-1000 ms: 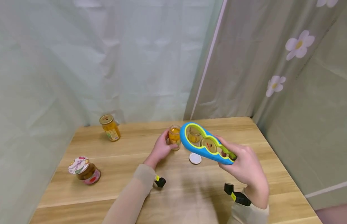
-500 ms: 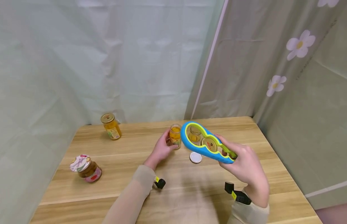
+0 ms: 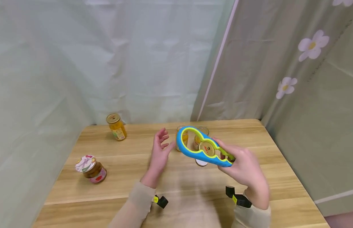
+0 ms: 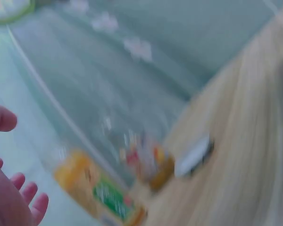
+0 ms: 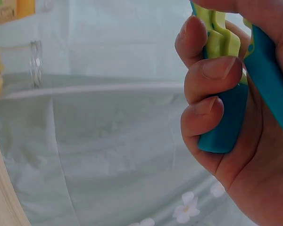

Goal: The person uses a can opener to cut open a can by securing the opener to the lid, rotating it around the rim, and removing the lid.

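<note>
Released from the small open jar (image 3: 182, 136), the left hand (image 3: 159, 154) is now lifted clear of it, fingers spread and holding nothing.

The blue-and-green jar opener (image 3: 201, 147) is gripped at its narrow handle end by the right hand (image 3: 244, 164), fingers (image 5: 212, 73) curled tightly round it, and is held tilted above the wooden table (image 3: 281, 177), with a gold lid (image 3: 206, 148) seen in one of its rings. A second open jar (image 3: 199, 138) is seen behind the opener, and a white lid (image 3: 201, 162) is partly hidden beneath it. A sealed yellow jar (image 3: 116, 126) is stood near the far left edge, and a jam jar (image 3: 91, 169) with a patterned lid is set nearer on the left. Little can be told from the blurred left wrist view.
</note>
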Demonstrator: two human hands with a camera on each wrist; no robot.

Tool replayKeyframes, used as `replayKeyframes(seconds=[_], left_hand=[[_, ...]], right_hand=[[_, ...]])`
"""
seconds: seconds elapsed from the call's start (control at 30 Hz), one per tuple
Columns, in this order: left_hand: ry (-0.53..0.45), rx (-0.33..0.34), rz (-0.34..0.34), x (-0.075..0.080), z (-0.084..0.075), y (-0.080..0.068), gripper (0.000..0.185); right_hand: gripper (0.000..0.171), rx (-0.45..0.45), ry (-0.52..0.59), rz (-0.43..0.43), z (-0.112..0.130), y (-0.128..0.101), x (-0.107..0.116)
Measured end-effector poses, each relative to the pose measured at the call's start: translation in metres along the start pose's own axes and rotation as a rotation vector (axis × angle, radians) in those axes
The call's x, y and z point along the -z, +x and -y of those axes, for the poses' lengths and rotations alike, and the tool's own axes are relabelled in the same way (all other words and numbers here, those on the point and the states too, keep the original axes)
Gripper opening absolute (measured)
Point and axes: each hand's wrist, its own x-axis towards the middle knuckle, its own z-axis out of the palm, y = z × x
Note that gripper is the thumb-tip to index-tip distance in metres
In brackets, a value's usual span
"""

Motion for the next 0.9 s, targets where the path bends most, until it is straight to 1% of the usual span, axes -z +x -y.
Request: replayKeyframes(seconds=[0.03,0.07,0.1,0.17,0.23,0.3,0.33,0.4,0.47,0.53,0.63,0.7,0.83,0.9], left_hand=[[-0.056,0.008,0.013,-0.003,-0.008,-0.007,0.062],[-0.119,0.016,0.040,-0.005,-0.015,-0.013,0.056],[-0.182,0.027,0.081,-0.008,-0.021,-0.020,0.052],[-0.310,0.068,0.190,-0.011,-0.032,-0.032,0.044],[-0.458,0.133,0.314,-0.013,-0.041,-0.041,0.038],[-0.588,0.208,0.435,-0.013,-0.047,-0.047,0.038],[-0.648,0.251,0.482,-0.012,-0.049,-0.049,0.038],[-0.746,0.335,0.546,-0.011,-0.053,-0.053,0.041],[-0.800,0.394,0.586,-0.012,-0.054,-0.054,0.042],[-0.827,0.445,0.601,-0.012,-0.054,-0.054,0.040],[-0.842,0.491,0.628,-0.012,-0.052,-0.054,0.040],[-0.855,0.502,0.667,-0.012,-0.050,-0.055,0.043],[-0.902,0.501,0.754,-0.012,-0.047,-0.055,0.052],[-0.923,0.499,0.777,-0.012,-0.045,-0.054,0.054]], right_hand=[[0.078,0.016,0.004,0.004,0.001,0.002,-0.002],[0.078,0.032,0.005,0.011,0.003,0.004,-0.004],[0.077,0.048,0.009,0.017,0.004,0.005,-0.007],[0.077,0.073,0.023,0.030,0.007,0.008,-0.012],[0.077,0.091,0.048,0.039,0.009,0.011,-0.017],[0.077,0.102,0.064,0.042,0.011,0.012,-0.020],[0.076,0.108,0.071,0.043,0.012,0.013,-0.022],[0.076,0.119,0.080,0.042,0.014,0.014,-0.024],[0.077,0.129,0.082,0.040,0.014,0.014,-0.026],[0.077,0.138,0.086,0.037,0.015,0.015,-0.027],[0.077,0.147,0.092,0.036,0.016,0.015,-0.029],[0.078,0.149,0.088,0.042,0.017,0.015,-0.029],[0.079,0.143,0.078,0.057,0.018,0.016,-0.030],[0.078,0.141,0.070,0.058,0.018,0.016,-0.029]])
